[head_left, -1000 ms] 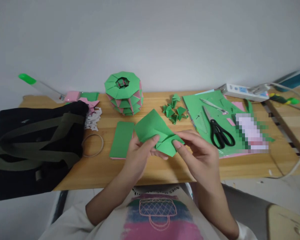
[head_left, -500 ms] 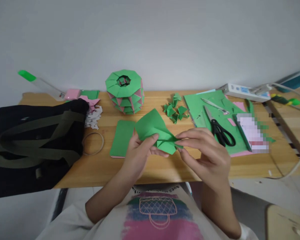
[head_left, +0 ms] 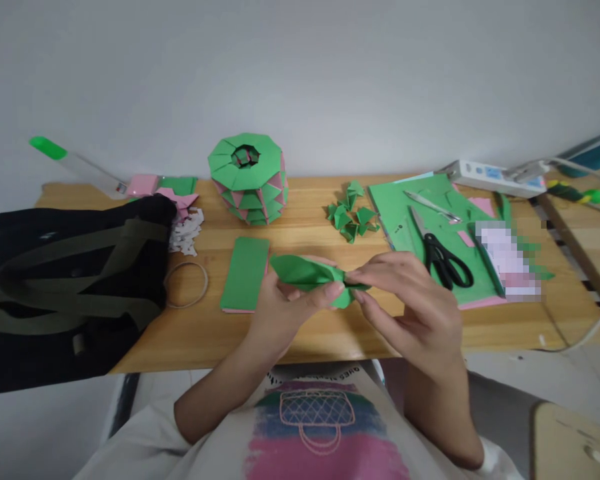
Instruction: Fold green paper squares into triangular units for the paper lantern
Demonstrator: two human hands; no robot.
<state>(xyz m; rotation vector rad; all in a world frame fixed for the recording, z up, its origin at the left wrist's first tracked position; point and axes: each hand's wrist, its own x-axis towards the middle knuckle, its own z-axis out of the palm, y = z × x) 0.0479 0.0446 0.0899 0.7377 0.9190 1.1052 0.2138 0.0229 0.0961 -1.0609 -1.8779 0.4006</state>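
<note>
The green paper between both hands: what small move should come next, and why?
Probably press the fold flat with the right hand. The green paper is held above the table, pinched at its narrow middle by both hands, the left hand gripping the wide flap, and the crease looks loose, not yet sharp.

- The one camera sits on my head, looking forward and down over my chest at the wooden table (head_left: 300,333).
- It faces the pale wall (head_left: 300,67) at 12 o'clock, which fills the upper third of the picture.
- It is close to my left hand (head_left: 280,310) and right hand (head_left: 415,303), which lie near the middle, just below centre.
- The table edge nearest me runs across at 6 o'clock; the black bag (head_left: 65,280) lies out at 9 o'clock, the scissors (head_left: 437,250) towards 2 o'clock.
- There is no second view to share the scene.
</note>
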